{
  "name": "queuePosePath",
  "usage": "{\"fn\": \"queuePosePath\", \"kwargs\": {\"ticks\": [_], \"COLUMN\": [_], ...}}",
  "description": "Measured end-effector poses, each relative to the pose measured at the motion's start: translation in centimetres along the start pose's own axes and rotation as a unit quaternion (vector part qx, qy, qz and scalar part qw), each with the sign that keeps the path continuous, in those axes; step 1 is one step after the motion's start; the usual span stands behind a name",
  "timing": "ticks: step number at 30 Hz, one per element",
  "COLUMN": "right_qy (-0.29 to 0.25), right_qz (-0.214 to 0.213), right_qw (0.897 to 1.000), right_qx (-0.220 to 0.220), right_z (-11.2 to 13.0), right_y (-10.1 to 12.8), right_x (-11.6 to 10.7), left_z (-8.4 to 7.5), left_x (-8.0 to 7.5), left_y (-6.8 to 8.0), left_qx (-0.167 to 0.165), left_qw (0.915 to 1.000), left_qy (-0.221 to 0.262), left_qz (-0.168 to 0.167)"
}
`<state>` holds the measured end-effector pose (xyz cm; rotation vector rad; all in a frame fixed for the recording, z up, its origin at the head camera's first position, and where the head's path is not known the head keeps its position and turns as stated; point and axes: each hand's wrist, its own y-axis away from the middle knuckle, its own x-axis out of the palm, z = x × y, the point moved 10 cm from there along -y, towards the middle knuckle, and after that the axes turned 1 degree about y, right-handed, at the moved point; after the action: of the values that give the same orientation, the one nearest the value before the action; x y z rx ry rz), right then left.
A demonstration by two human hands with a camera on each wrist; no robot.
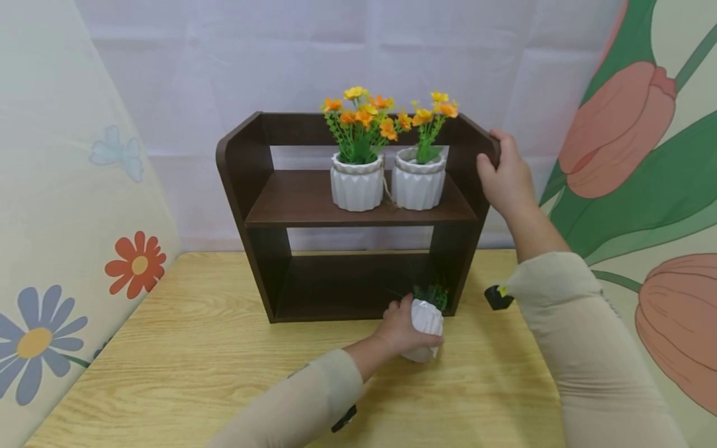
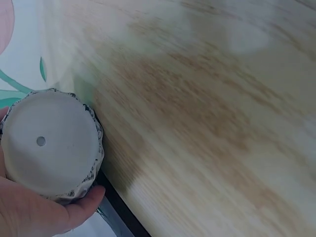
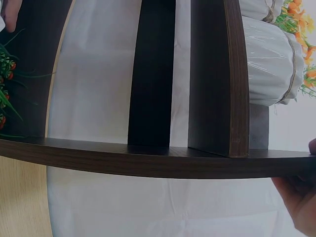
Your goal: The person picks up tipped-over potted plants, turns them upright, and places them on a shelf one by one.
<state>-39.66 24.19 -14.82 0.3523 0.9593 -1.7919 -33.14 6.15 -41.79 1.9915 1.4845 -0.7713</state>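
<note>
Left hand [image 1: 404, 328] wraps its fingers round a small white ribbed pot [image 1: 426, 323], tilted toward the shelf unit, at the front right corner of the unit's bottom shelf. Green sprigs [image 1: 432, 295] poke from the pot's mouth into the lower opening. Left wrist view: pot's flat base [image 2: 47, 143] faces the camera, a small hole in its middle, thumb and palm cupped beneath it; pot is just above the wooden surface [image 2: 207, 113], whether it touches cannot be told.

Right hand [image 1: 504, 174] grips the upper right side panel of the dark brown shelf unit [image 1: 246, 180], fingers curled over the top edge. Right wrist view: fingertips [image 3: 298, 197] press against the panel's edge.

Shelf unit stands near the back edge of the surface, about centred. On its middle shelf, right half: two white ribbed pots side by side, nearly touching, the left pot [image 1: 356, 184] with a fuller bunch of orange and yellow flowers, the right pot [image 1: 418, 180] with fewer. Twine hangs between them.

Floral-printed panels stand at the left and right edges of the surface.
</note>
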Motion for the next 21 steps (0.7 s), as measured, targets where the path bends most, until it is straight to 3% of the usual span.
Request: {"fn": "queuePosePath", "kwargs": {"ticks": [12,21], "right_qy": [-0.001,-0.002], "right_qz": [-0.005,-0.003], "right_qw": [1.0,1.0], "right_qx": [-0.007,-0.006], "right_z": [0.09,0.22], "right_y": [0.08,0.18], "right_x": [-0.09,-0.07], "left_z": [0.66,0.92], "left_x": [-0.21,-0.23], "left_y": [0.13,0.45], "left_qx": [-0.01,0.023], "left_qw": [0.9993,0.9984], "left_qy": [0.027,0.049], "left_qz": [0.026,0.019]}}
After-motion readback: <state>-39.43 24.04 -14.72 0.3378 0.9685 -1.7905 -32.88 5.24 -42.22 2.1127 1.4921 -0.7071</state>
